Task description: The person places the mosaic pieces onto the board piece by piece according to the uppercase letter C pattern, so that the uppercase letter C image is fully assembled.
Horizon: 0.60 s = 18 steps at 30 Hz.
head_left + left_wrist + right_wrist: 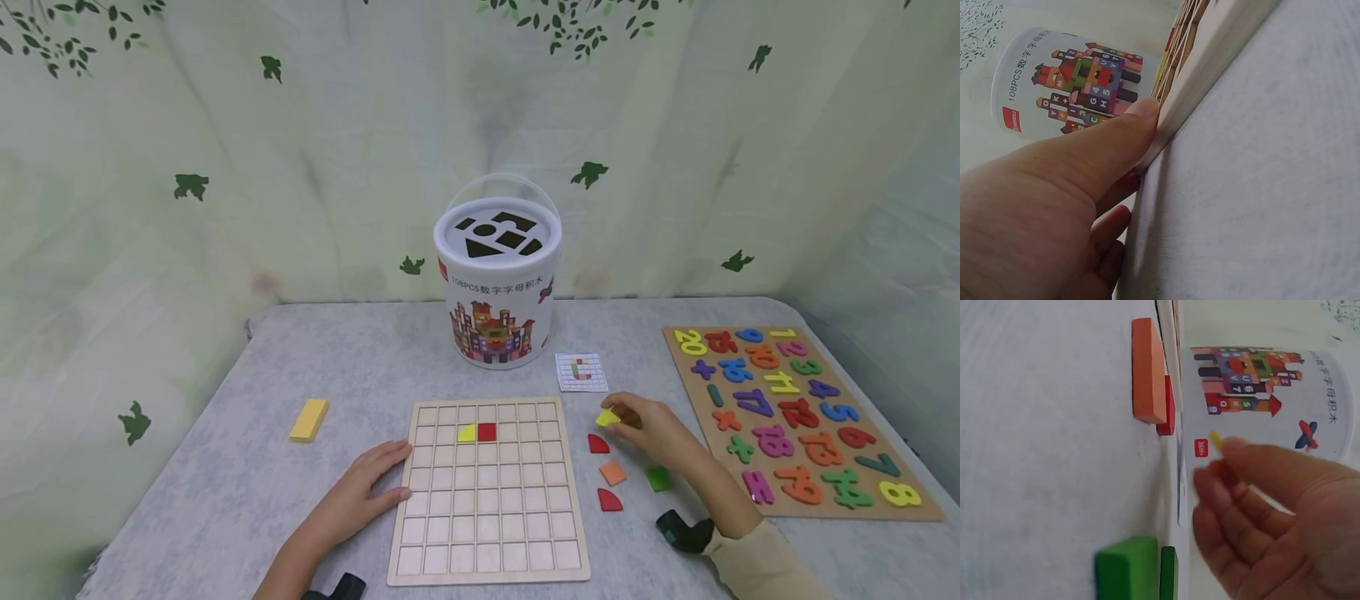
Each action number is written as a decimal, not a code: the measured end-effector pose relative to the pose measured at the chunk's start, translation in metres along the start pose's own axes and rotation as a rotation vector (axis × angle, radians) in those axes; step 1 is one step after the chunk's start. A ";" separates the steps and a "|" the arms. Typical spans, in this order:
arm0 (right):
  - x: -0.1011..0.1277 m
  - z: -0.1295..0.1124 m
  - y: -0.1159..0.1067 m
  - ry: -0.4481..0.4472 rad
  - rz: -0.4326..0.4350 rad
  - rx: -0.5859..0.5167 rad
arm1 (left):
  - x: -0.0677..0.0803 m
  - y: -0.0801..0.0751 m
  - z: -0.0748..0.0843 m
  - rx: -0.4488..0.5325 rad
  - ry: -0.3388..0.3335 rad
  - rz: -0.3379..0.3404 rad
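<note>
Right-hand grip point(643, 427) around yellow tile point(607, 417), at the fingertips

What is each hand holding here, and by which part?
Right hand pinches a yellow tile by its edge. Left hand holds nothing, resting against the board.

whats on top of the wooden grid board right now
On the grid board lie two pieces side by side in its second row: a yellow piece and a red piece. The left hand rests on its left edge. The other squares look bare.
</note>
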State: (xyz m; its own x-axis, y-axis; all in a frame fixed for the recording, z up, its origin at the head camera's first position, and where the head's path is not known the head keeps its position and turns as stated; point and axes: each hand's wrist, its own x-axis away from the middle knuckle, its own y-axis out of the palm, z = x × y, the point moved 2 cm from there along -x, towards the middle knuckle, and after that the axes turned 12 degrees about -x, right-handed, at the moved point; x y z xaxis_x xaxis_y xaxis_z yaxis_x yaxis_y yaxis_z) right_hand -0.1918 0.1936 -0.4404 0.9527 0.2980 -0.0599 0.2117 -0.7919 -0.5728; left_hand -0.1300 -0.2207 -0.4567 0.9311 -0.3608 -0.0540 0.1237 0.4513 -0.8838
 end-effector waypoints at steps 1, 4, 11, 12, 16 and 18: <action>0.000 -0.002 0.001 -0.016 -0.005 -0.044 | 0.000 0.000 0.000 0.000 0.001 0.001; -0.002 -0.009 0.004 -0.055 -0.035 -0.193 | 0.000 0.000 0.001 -0.002 0.005 0.005; -0.013 -0.032 0.017 -0.072 -0.164 -0.527 | 0.001 -0.001 0.001 -0.004 0.011 0.012; -0.016 -0.036 0.020 -0.073 -0.173 -0.543 | 0.001 -0.001 0.001 -0.005 0.011 0.012; -0.030 -0.052 0.033 -0.081 -0.206 -0.567 | 0.000 -0.001 0.001 -0.003 0.010 0.010; -0.037 -0.062 0.040 -0.076 -0.221 -0.564 | 0.000 -0.001 0.001 -0.002 0.007 0.010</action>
State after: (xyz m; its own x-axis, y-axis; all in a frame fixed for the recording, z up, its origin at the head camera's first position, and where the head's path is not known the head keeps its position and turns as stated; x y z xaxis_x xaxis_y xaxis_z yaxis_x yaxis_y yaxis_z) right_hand -0.2051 0.1180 -0.4108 0.8592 0.5083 -0.0587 0.5054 -0.8609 -0.0578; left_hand -0.1295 -0.2207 -0.4557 0.9297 -0.3624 -0.0657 0.1140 0.4528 -0.8843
